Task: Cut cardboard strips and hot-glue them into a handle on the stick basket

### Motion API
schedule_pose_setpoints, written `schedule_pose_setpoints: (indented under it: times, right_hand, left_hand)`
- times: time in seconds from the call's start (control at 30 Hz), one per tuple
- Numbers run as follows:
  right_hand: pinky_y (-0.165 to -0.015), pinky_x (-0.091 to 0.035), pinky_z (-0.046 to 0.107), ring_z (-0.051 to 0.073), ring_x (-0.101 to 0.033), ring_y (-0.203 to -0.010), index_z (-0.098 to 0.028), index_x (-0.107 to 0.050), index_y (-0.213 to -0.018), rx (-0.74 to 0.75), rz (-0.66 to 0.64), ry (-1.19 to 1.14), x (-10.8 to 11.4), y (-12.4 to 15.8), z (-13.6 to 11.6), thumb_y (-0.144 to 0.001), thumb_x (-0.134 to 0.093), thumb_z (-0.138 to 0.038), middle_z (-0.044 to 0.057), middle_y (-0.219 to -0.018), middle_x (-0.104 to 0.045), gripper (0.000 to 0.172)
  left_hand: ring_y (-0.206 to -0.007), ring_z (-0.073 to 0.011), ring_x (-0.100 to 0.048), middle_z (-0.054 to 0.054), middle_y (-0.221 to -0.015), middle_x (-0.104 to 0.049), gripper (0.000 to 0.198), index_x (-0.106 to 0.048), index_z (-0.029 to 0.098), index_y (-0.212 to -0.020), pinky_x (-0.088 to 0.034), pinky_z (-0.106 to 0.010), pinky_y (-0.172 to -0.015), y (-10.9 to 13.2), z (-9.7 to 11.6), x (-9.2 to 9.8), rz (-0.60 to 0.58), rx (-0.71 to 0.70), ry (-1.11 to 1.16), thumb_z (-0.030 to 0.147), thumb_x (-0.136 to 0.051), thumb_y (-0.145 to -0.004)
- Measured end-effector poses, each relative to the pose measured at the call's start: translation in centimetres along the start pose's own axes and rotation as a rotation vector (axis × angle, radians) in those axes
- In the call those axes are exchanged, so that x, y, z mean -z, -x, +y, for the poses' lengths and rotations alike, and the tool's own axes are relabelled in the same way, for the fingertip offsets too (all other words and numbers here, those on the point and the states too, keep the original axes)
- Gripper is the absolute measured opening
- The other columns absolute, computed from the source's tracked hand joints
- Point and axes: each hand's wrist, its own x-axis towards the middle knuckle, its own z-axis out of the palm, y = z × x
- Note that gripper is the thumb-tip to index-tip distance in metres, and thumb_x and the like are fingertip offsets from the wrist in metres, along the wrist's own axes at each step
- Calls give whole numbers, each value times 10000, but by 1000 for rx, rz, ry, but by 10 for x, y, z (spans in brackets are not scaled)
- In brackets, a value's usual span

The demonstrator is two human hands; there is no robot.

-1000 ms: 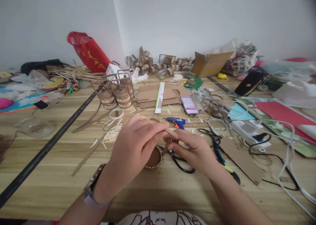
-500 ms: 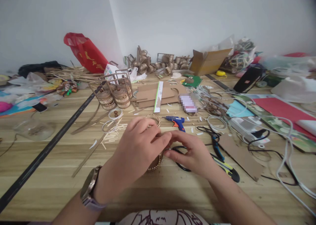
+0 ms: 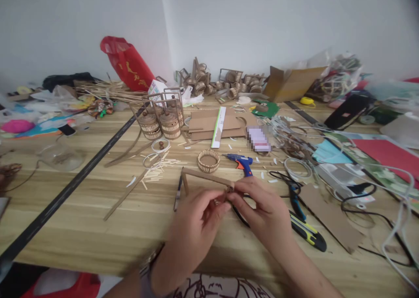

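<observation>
A brown cardboard frame (image 3: pixel 206 176), bent at its corners, is between my hands just above the table. My right hand (image 3: pixel 263 208) pinches its near right corner with thumb and fingertips. My left hand (image 3: pixel 198 221) is closed at the same corner; a small piece between its fingertips is mostly hidden. Just beyond the frame stands a small round basket (image 3: pixel 208 160) walled with short pale sticks, touched by neither hand. A blue hot glue gun (image 3: pixel 240 160) lies right of the basket.
Loose pale sticks (image 3: pixel 153 172) and white rings (image 3: pixel 152 161) lie to the left. Lidded stick-walled containers (image 3: pixel 170 125) stand behind them. Cardboard sheets (image 3: pixel 203 120), a ruler (image 3: pixel 218 128) and a phone (image 3: pixel 259 138) lie farther back. A yellow-black cutter (image 3: pixel 307 230), pliers (image 3: pixel 296 202) and cables are at right.
My hands have come off the round basket, which now stands free. Both now hold the cardboard frame at one corner. The camera view has turned slightly left.
</observation>
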Motion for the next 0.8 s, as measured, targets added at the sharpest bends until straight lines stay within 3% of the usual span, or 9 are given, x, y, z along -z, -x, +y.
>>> schedule_pose_setpoints:
  times: [0.07,0.2,0.43,0.57,0.8]
  right_hand:
    - [-590,-540,241,155,-664,-677,-224,-717,-910,4,19,28,-1,3,-1,-877,-652,-182,34,-769,-700,84]
    - [-609,-550,240,157,-667,-679,-243,-722,-943,-2,46,97,-3,7,-2,-883,-639,-179,29,-786,-708,121]
    - [-594,-562,257,174,-687,-679,-263,-755,-906,-45,26,81,-3,7,3,-897,-630,-233,35,-787,-734,129]
    - [-618,-571,259,175,-696,-709,-274,-775,-893,-35,-2,-21,-2,-2,12,-880,-652,-240,31,-796,-749,129]
    - [-629,-582,286,185,-703,-701,-273,-793,-870,-66,7,-94,-4,-7,18,-862,-677,-263,37,-781,-763,117]
  left_hand:
    - [-822,-143,-663,-40,-976,-709,176,-654,193,-1094,-535,-251,-724,2,-7,-14,25,134,179,278,-590,-954]
    - [-970,-178,-659,-61,-1040,-705,203,-713,203,-1060,-534,-295,-871,-5,-11,-25,58,170,441,323,-589,-952]
    - [-994,-210,-693,-75,-1031,-739,170,-761,185,-949,-560,-335,-903,-15,-5,-35,96,362,842,314,-696,-857]
    - [-943,-203,-705,-62,-957,-761,156,-753,182,-892,-559,-341,-904,-19,-2,-42,150,439,894,314,-718,-816]
    - [-816,-180,-684,-45,-869,-756,166,-740,185,-873,-566,-298,-762,-21,-4,-47,178,427,831,337,-719,-811]
